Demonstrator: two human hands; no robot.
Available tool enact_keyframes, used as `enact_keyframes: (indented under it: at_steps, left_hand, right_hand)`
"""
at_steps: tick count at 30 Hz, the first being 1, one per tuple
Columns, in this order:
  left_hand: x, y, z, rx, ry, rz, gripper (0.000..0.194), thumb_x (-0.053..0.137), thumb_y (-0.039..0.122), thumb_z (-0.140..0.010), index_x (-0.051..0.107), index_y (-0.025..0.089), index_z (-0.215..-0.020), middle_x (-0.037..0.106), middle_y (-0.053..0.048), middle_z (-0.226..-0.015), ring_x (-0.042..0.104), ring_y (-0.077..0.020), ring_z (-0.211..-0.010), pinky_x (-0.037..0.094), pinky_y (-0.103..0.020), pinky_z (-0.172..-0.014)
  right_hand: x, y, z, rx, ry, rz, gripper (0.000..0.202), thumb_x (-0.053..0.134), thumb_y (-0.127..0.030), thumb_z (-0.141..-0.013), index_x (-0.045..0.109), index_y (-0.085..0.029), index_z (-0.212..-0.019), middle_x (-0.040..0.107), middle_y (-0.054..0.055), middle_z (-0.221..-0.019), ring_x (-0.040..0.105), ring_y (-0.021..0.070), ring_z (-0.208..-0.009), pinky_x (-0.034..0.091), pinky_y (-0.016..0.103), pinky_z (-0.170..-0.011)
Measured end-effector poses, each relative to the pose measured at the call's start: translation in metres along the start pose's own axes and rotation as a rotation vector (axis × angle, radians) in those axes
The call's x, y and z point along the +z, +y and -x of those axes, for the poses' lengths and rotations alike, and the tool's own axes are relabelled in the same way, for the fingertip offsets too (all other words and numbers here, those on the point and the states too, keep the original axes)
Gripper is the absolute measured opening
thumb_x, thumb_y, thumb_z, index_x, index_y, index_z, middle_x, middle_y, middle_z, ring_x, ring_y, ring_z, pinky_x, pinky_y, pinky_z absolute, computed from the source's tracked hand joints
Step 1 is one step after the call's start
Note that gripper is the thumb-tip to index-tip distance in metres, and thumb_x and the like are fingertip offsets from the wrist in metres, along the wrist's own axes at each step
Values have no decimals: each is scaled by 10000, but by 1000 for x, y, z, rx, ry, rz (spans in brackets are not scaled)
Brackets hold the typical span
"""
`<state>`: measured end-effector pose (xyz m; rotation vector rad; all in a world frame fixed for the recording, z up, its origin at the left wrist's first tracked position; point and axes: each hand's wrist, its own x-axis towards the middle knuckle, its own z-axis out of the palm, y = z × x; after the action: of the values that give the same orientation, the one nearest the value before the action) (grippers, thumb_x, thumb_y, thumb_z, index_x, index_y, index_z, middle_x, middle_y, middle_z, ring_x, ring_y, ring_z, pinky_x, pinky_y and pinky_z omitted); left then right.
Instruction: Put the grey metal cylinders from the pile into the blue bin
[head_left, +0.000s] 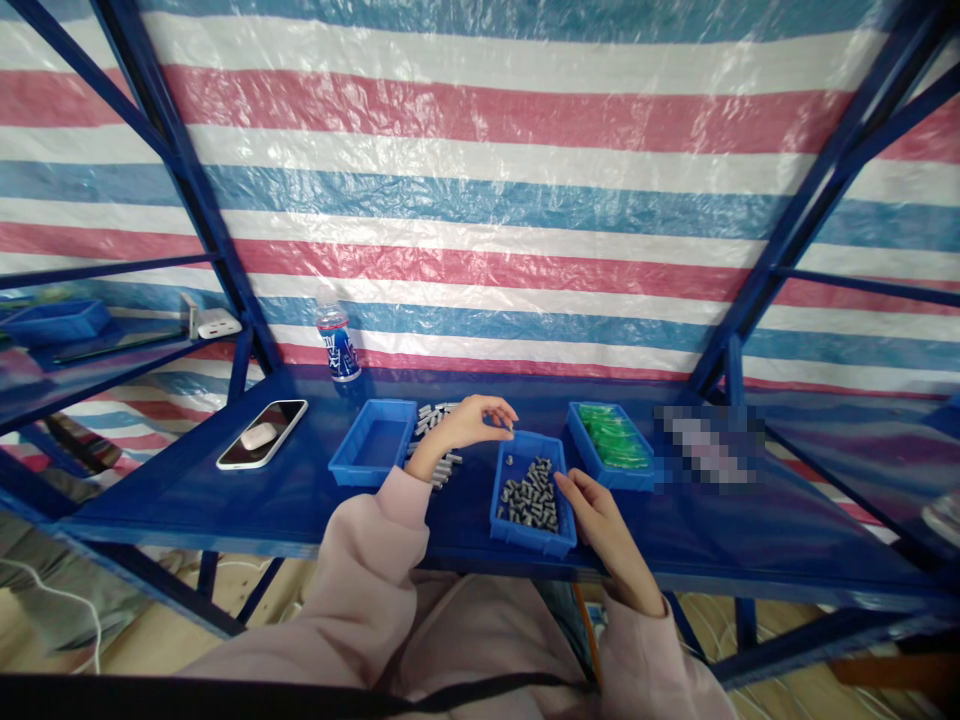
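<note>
My left hand (480,420) hovers above the back left corner of a blue bin (517,540), thumb and fingers closed in a pinch. Whatever is between its fingertips is too small to make out. Inside the bin lies a heap of short grey metal screws (531,498), with one screw (509,461) apart from the rest near the back. My right hand (594,508) is at the bin's right wall, fingertips closed over the rim. Partly hidden behind my left forearm, several silver metal pins (450,460) lie loose on the blue table (285,510).
Left of the pins stands an empty blue bin (373,445). A blue bin with green plastic packets (613,437) is on the right, beside a blurred-out patch (709,445). A bottle (337,340) and a phone (264,435) carrying a small case (259,436) are further left.
</note>
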<state>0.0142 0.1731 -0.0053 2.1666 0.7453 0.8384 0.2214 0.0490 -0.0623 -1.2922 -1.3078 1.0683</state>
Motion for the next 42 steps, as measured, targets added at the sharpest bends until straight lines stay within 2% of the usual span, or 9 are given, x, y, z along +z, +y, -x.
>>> enact_keyframes:
  at_steps: [3, 7, 11, 14, 17, 24, 29, 36, 42]
  left_hand:
    - [1, 1, 0, -9, -29, -65, 261, 703, 304, -727, 665, 148, -932, 694, -50, -913, 613, -151, -807, 473, -260, -753]
    - [0, 0, 0, -119, 64, -403, 210, 533, 329, -869, 648, 198, -986, 677, -21, -1018, 611, -140, -909, 456, -244, -823]
    - [-3, -9, 5, -295, 139, -630, 232, 484, 217, -869, 631, 177, -1045, 629, -89, -1122, 550, -229, -1087, 396, -370, -947]
    - [-3, -17, 9, -416, 121, -735, 292, 483, 141, -829, 615, 156, -1089, 594, -140, -1189, 526, -285, -1129, 367, -451, -958]
    - [-2, -21, 11, -476, 67, -793, 333, 447, 106, -832, 610, 185, -1111, 593, -119, -1215, 521, -261, -1151, 357, -432, -970]
    - [-3, -15, 9, -518, -18, -819, 288, 470, 73, -795, 682, 181, -957, 687, -103, -1041, 599, -240, -1052, 370, -401, -962]
    - [-3, -16, 10, -538, 32, -785, 285, 480, 49, -779, 684, 176, -933, 692, -99, -1003, 631, -202, -979, 447, -299, -857]
    - [-5, -18, 9, -519, 99, -708, 232, 540, 42, -741, 678, 167, -881, 697, -86, -920, 651, -196, -908, 471, -287, -825]
    - [3, 22, 13, -346, 124, -566, 260, 538, 200, -838, 605, 193, -1089, 703, -19, -936, 648, -134, -879, 475, -214, -803]
  right_hand:
    - [0, 0, 0, -12, -5, 5, 394, 552, -525, -827, 397, -216, -638, 337, -82, -489, 327, 81, -416, 222, 228, -391]
    - [0, -1, 0, 3, -9, 7, 394, 546, -528, -830, 395, -216, -642, 332, -85, -493, 325, 80, -414, 226, 229, -391]
    - [0, -2, 1, 10, -5, 2, 405, 556, -539, -819, 387, -218, -638, 323, -89, -487, 328, 80, -408, 229, 228, -385]
    - [0, -1, 0, 8, -10, -5, 414, 557, -550, -813, 383, -220, -634, 318, -91, -481, 323, 80, -400, 228, 225, -378]
    - [0, 0, 0, 0, -9, -11, 417, 558, -546, -815, 377, -220, -629, 307, -93, -482, 312, 76, -398, 221, 221, -374]
    - [0, 0, 0, -11, -13, 4, 395, 541, -507, -847, 374, -217, -637, 299, -93, -487, 305, 70, -405, 215, 216, -378]
    - [-1, -1, 1, -18, -23, 5, 391, 530, -502, -858, 371, -216, -642, 300, -91, -501, 306, 70, -416, 220, 213, -381]
    - [0, -1, 1, -19, -10, 8, 388, 539, -494, -854, 375, -218, -636, 290, -96, -484, 292, 68, -398, 218, 213, -373]
    - [0, -1, 1, -9, -9, 2, 395, 546, -511, -839, 385, -217, -631, 294, -94, -486, 293, 69, -394, 219, 211, -365]
